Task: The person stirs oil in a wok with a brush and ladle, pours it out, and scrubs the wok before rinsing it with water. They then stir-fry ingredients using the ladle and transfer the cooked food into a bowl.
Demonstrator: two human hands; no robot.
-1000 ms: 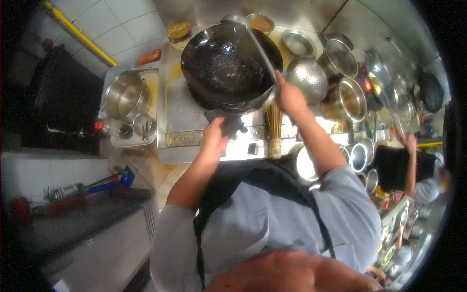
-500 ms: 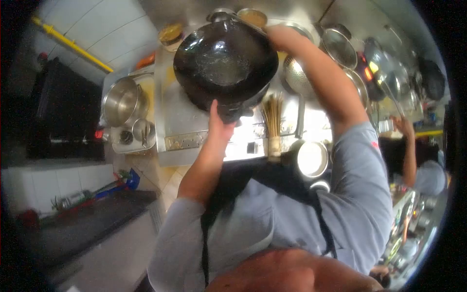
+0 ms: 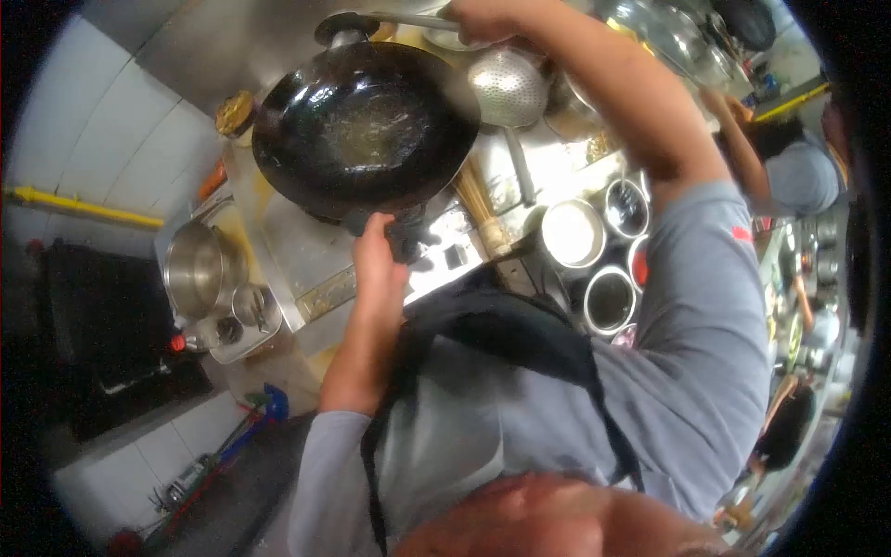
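A black wok (image 3: 367,135) with a shiny wet patch in its bottom is over the steel stove. My left hand (image 3: 379,260) is closed on its near side, around a dark cloth (image 3: 408,237) at the handle. Beyond the far rim, my right hand (image 3: 483,20) grips the long handle of a ladle (image 3: 345,30). The ladle's dark round bowl is above the wok's far edge. A perforated skimmer (image 3: 508,88) lies right of the wok, close to a bamboo brush (image 3: 481,209).
A steel pot (image 3: 198,269) and small cups stand on a tray at the left. Several round containers, one a white-filled pot (image 3: 573,234), are near my right elbow. A co-worker's sleeve (image 3: 803,181) shows at the right. A yellow pipe (image 3: 88,209) runs along the tiled wall.
The view has turned, so the wok appears farther left. More of the wok's inside faces me. My right hand and the ladle handle are now farther from the wok's rim.
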